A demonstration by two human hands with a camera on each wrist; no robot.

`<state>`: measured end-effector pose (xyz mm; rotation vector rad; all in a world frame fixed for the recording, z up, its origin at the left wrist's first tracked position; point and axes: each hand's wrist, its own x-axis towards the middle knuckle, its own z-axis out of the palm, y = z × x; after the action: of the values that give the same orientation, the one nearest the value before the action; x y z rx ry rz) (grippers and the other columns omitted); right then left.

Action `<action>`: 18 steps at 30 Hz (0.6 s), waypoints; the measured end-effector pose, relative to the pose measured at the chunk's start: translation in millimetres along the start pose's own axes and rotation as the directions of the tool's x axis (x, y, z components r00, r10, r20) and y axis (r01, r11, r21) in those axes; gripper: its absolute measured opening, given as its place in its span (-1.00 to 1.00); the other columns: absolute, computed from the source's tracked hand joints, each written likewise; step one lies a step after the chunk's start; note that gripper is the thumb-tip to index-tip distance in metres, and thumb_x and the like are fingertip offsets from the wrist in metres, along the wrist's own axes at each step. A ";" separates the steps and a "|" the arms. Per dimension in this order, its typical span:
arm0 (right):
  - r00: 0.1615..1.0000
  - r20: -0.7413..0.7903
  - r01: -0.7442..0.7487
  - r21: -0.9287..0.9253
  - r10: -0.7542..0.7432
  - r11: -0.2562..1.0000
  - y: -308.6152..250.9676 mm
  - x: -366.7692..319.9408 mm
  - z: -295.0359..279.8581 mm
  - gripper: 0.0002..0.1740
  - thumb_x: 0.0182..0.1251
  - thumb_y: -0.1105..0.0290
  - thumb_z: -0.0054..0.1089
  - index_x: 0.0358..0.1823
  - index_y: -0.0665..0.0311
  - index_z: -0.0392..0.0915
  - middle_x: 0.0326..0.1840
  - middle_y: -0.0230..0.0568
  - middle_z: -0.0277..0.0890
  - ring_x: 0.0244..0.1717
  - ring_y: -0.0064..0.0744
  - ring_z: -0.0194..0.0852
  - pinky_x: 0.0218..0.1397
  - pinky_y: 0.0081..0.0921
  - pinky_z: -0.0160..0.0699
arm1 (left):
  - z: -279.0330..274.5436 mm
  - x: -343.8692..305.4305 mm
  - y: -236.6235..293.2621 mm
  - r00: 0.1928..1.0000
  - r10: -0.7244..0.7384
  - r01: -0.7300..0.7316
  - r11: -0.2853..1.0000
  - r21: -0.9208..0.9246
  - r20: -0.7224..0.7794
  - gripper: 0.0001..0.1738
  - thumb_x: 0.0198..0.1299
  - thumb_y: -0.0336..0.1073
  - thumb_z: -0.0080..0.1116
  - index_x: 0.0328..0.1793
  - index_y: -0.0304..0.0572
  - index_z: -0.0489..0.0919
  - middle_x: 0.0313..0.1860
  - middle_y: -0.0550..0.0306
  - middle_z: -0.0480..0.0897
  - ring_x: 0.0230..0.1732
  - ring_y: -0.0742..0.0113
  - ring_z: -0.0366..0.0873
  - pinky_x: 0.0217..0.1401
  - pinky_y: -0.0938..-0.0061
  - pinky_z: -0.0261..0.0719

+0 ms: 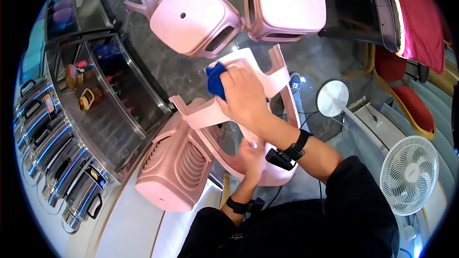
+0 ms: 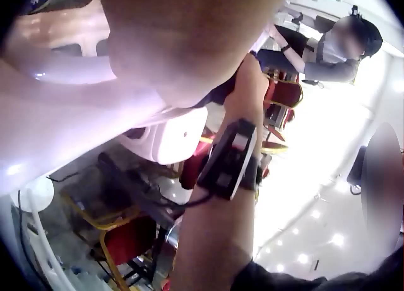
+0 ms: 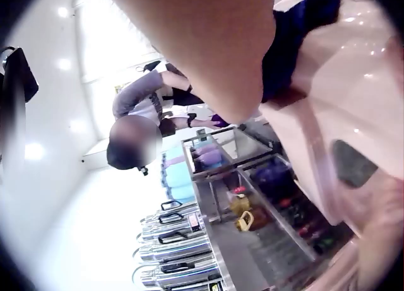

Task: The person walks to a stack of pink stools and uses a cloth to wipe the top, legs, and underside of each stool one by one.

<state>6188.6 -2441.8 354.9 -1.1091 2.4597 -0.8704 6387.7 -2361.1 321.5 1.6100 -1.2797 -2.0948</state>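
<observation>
A pink plastic stool [image 1: 205,114] lies tipped over in front of the person, its legs pointing up and outward. The right hand [image 1: 244,93] holds a bunched blue cloth [image 1: 216,80] against the stool's pale upper part. Lower down, the left hand [image 1: 251,156] grips a part of the same stool, slightly blurred. In the right wrist view the blue cloth [image 3: 284,57] lies against the stool's glossy surface [image 3: 353,70], beside the right hand [image 3: 208,44]. The left hand [image 2: 183,38] fills the top of the left wrist view, its fingers hidden.
Two upright pink stools [image 1: 191,16] [image 1: 291,5] stand ahead, and another pink stool [image 1: 167,172] lies at the left. Metal cabinets [image 1: 110,110] and steel containers [image 1: 48,134] line the left. A white fan [image 1: 410,172] and red chairs [image 1: 413,107] are at the right. Another person [image 2: 331,57] is nearby.
</observation>
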 end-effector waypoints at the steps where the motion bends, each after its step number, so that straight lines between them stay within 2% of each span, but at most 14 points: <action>1: 0.998 0.052 -0.035 0.067 0.031 0.997 -0.4 -11.3 2.9 -0.48 0.01 0.23 0.51 -0.04 0.32 0.54 -0.04 -0.06 0.48 0.00 0.02 0.49 0.05 -0.09 0.54 | -5.0 -0.2 1.1 0.999 -0.028 0.029 0.999 -0.046 0.015 -0.73 0.37 -0.44 0.34 0.13 -0.36 0.61 -0.02 0.15 0.74 -0.07 0.44 0.67 0.00 0.53 0.61; 3: 0.995 0.078 -0.066 0.130 0.056 0.989 -0.6 -45.2 -0.3 -0.49 -0.03 0.25 0.51 -0.05 0.31 0.57 -0.06 -0.06 0.49 -0.01 0.03 0.51 0.05 -0.09 0.54 | -15.7 8.5 3.4 0.996 -0.075 0.082 0.987 -0.141 0.054 -0.68 0.37 -0.54 0.28 0.22 -0.37 0.58 0.08 0.13 0.72 0.00 0.42 0.67 0.08 0.52 0.60; 4: 0.993 0.099 -0.077 0.163 0.061 0.984 -0.4 -65.6 -2.1 -0.50 -0.05 0.26 0.51 -0.06 0.31 0.58 -0.07 -0.06 0.49 -0.01 0.04 0.51 0.04 -0.10 0.54 | -29.5 13.1 -6.4 0.990 -0.024 0.024 1.000 -0.002 0.139 -0.52 0.35 -0.63 0.19 0.39 -0.35 0.48 0.17 0.12 0.68 0.11 0.43 0.64 0.14 0.53 0.60; 7: 0.979 0.099 -0.200 0.294 0.178 0.935 2.0 -127.1 2.7 -0.52 -0.10 0.32 0.50 -0.09 0.29 0.60 -0.11 -0.05 0.50 -0.03 0.06 0.52 0.03 -0.10 0.52 | -37.3 12.2 7.8 0.980 -0.123 0.150 0.974 -0.172 0.158 -0.51 0.42 -0.45 0.15 0.46 -0.29 0.42 0.08 0.16 0.69 0.02 0.47 0.63 0.02 0.59 0.59; 8: 0.975 0.077 -0.221 0.341 0.207 0.914 3.9 -142.1 0.3 -0.54 -0.10 0.35 0.49 -0.10 0.29 0.61 -0.12 -0.05 0.49 -0.04 0.07 0.52 0.03 -0.11 0.52 | -67.8 13.3 5.3 0.919 -0.176 0.287 0.912 -0.292 0.354 -0.50 0.49 -0.21 0.06 0.47 -0.24 0.39 -0.15 0.26 0.63 -0.25 0.52 0.56 -0.23 0.64 0.48; 10: 0.962 0.038 -0.258 0.438 0.269 0.861 8.6 -172.0 -4.5 -0.59 -0.09 0.40 0.46 -0.13 0.28 0.61 -0.15 -0.05 0.49 -0.06 0.08 0.51 0.03 -0.13 0.51 | -89.4 14.7 -12.4 0.921 -0.218 0.325 0.886 -0.330 0.322 -0.45 0.50 0.00 0.02 0.42 -0.24 0.46 -0.28 0.22 0.59 -0.47 0.43 0.46 -0.39 0.58 0.41; 11: 0.933 0.135 -0.357 0.469 0.334 0.807 10.4 -195.0 -2.7 -0.58 -0.05 0.45 0.43 -0.08 0.30 0.60 -0.14 -0.03 0.46 -0.04 0.11 0.50 0.05 -0.15 0.51 | -98.9 10.4 -20.1 0.922 -0.245 0.345 0.873 -0.346 0.301 -0.40 0.50 0.10 0.00 0.39 -0.24 0.49 -0.34 0.20 0.57 -0.58 0.38 0.41 -0.47 0.56 0.37; 13: 0.844 0.263 -0.535 0.359 0.468 0.765 12.4 -230.8 6.0 -0.60 0.01 0.47 0.39 -0.05 0.31 0.59 -0.11 0.00 0.44 -0.01 0.14 0.48 0.08 -0.14 0.50 | -98.2 14.9 -9.3 0.910 -0.286 0.409 0.740 -0.534 0.300 -0.49 0.59 0.11 -0.06 0.24 -0.21 0.52 -0.15 0.14 0.69 -0.50 0.42 0.55 -0.39 0.55 0.51; 15: 0.837 0.218 -0.546 0.365 0.501 0.754 17.5 -233.6 14.5 -0.62 0.04 0.47 0.38 -0.05 0.33 0.58 -0.10 0.02 0.43 0.00 0.16 0.46 0.09 -0.13 0.49 | -49.0 4.9 18.6 0.962 -0.256 0.227 0.942 -0.247 -0.092 -0.62 0.63 0.01 -0.03 0.08 -0.15 0.55 -0.05 0.14 0.72 -0.30 0.46 0.66 -0.19 0.51 0.63; 16: 0.831 0.198 -0.555 0.369 0.520 0.746 17.1 -228.7 15.1 -0.63 0.05 0.48 0.37 -0.05 0.33 0.58 -0.10 0.03 0.42 0.01 0.17 0.45 0.09 -0.13 0.48 | -46.8 6.8 17.5 0.971 -0.233 0.216 0.946 -0.240 -0.045 -0.65 0.63 -0.02 0.00 0.07 -0.16 0.55 -0.05 0.15 0.71 -0.24 0.46 0.66 -0.14 0.50 0.64; 17: 0.873 0.173 -0.486 0.351 0.455 0.800 25.7 -218.4 18.8 -0.57 0.08 0.47 0.37 0.03 0.35 0.54 -0.07 0.06 0.42 0.04 0.15 0.46 0.15 -0.15 0.49 | -48.5 5.1 17.4 0.977 -0.214 0.208 0.951 -0.230 -0.003 -0.68 0.62 -0.05 0.02 0.06 -0.16 0.56 -0.06 0.17 0.71 -0.18 0.46 0.67 -0.08 0.48 0.65; 18: 0.863 0.085 -0.488 0.398 0.498 0.777 28.2 -202.8 26.9 -0.51 0.08 0.46 0.39 0.08 0.36 0.50 -0.01 0.08 0.41 0.07 0.14 0.46 0.18 -0.18 0.49 | -51.0 2.9 18.0 0.980 -0.193 0.197 0.956 -0.220 0.039 -0.71 0.62 -0.09 0.04 0.05 -0.16 0.56 -0.06 0.19 0.71 -0.12 0.46 0.68 -0.02 0.47 0.66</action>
<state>6318.6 -2284.8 321.6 -0.2787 2.2590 -1.1426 6424.8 -2399.4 331.1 1.6800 -0.8818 -2.2760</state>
